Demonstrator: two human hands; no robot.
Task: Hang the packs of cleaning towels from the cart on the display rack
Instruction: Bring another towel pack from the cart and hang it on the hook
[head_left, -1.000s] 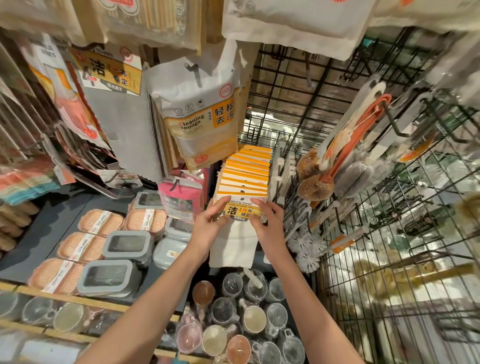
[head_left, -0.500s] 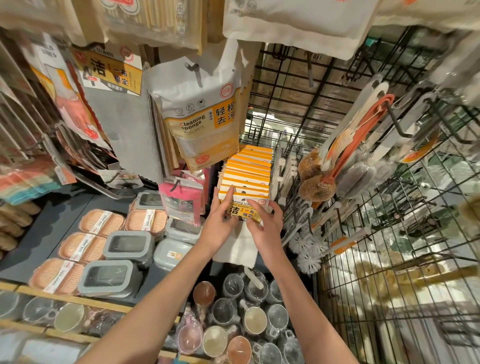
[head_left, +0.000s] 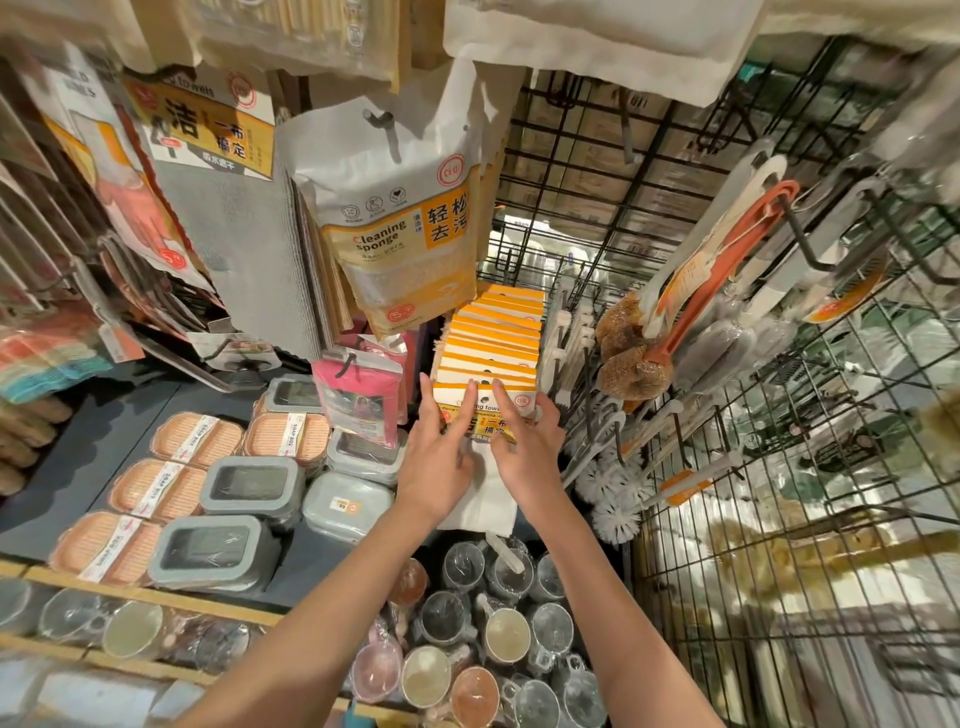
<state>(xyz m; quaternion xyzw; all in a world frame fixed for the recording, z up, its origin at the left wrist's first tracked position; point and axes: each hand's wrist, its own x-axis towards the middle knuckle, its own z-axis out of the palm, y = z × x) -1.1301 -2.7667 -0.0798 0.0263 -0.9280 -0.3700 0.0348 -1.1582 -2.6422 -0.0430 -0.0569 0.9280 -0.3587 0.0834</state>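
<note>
A row of cleaning towel packs (head_left: 493, 338) with orange and white header cards hangs on a hook of the display rack, one behind another. The front pack (head_left: 485, 415) hangs at the hook's near end, and its white cloth drops below my hands. My left hand (head_left: 439, 457) presses straight fingers against the left side of the card. My right hand (head_left: 524, 441) lies with straight fingers across the card's right side, its index finger near the hook hole. The cart is out of view.
A cleaning sponge pack (head_left: 400, 218) and grey cloths (head_left: 244, 249) hang overhead on the left. Bottle brushes (head_left: 623, 364) hang on the black wire grid (head_left: 779, 415) at right. Soap boxes (head_left: 197, 441), grey containers (head_left: 213, 551) and wrapped mugs (head_left: 498, 623) lie below.
Both hands moved up and forward with the front pack, bringing it against the row. The fingers that pinched the card a second ago now lie straight on it.
</note>
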